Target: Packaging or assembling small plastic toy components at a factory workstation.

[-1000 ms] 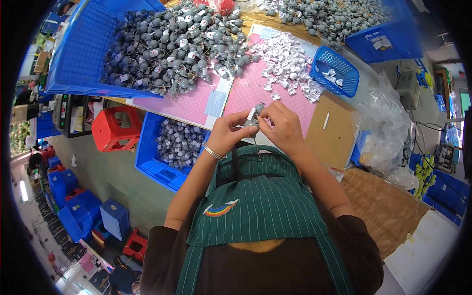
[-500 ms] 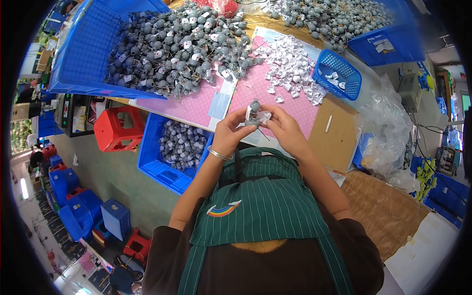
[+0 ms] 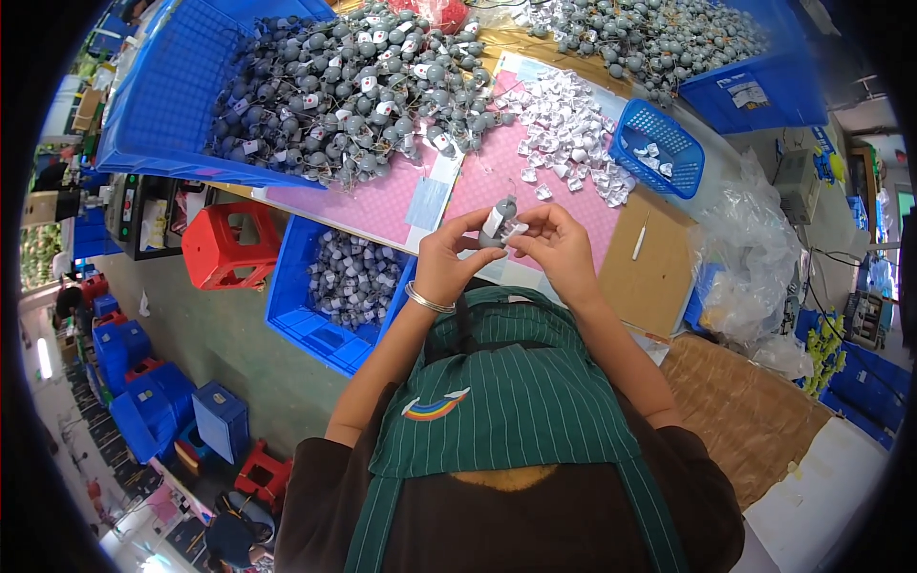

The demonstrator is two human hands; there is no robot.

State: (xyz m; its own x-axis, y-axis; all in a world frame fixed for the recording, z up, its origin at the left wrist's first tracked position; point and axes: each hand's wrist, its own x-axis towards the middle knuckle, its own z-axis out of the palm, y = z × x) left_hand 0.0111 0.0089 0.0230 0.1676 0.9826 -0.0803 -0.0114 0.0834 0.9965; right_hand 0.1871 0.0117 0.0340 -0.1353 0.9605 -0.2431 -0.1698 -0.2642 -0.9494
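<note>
A small grey figure (image 3: pixel 494 225) with a rounded head and a white patch is pinched between the thumb and fingers of my left hand (image 3: pixel 449 256), which has a silver bangle at the wrist. My right hand (image 3: pixel 559 250) is closed on a small white piece (image 3: pixel 514 231) held against the figure's right side. Both hands are just in front of my green striped apron, above the near edge of the pink work surface (image 3: pixel 478 183). Past them lies a heap of small folded white pieces (image 3: pixel 570 134). Fingers partly hide the figure's lower end.
A large blue crate (image 3: pixel 158 115) spills grey figures at the far left; another blue crate (image 3: pixel 755 91) stands far right. A blue basket (image 3: pixel 688 158) holds a few white pieces. A white pen-like tool (image 3: pixel 641 237) lies on cardboard. Lower left are a blue bin (image 3: pixel 287 310) and red stool (image 3: pixel 215 253).
The grey figure has been turned in my fingers, so more of its white patch shows. My right fingertips have shifted slightly around the white piece.
</note>
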